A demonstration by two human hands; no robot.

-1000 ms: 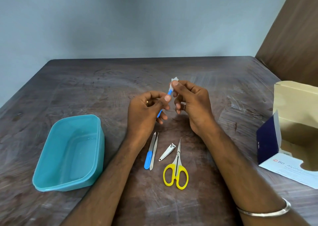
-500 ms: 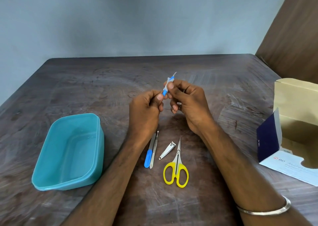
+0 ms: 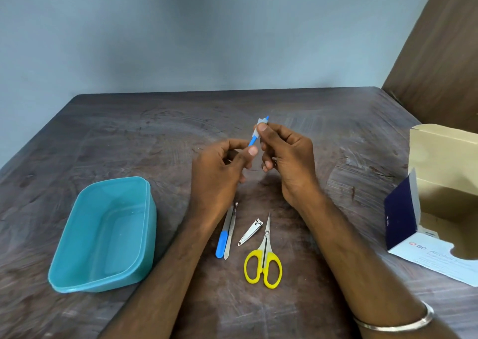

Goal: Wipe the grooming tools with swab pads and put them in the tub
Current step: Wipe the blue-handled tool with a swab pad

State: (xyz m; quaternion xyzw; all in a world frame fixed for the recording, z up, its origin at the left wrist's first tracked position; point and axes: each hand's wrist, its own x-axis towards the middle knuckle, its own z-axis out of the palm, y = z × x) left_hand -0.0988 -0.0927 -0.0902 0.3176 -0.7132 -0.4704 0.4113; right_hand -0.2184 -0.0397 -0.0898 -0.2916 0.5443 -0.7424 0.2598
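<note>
Left hand (image 3: pixel 219 168) pinching the lower end of a slim blue tool (image 3: pixel 253 141). Right hand (image 3: pixel 285 152) pinching a swab pad (image 3: pixel 259 126), slid up near the tip since a second ago: wipe likely almost done. Empty teal tub (image 3: pixel 77 235) at 8 o'clock.

plain room | worn wooden table (image 3: pixel 336 137) (scratched) | bare blue-grey wall (image 3: pixel 207 41)

Tub (image 3: pixel 103 235) is coloured teal; scissors (image 3: pixel 263 266) w/ yellow handles, file (image 3: pixel 222 243) w/ blue handle. Thin blue tool (image 3: pixel 253 141) is wrapped in a white pad (image 3: pixel 260 125). Box (image 3: pixel 439 209) is coloured tan & navy.
</note>
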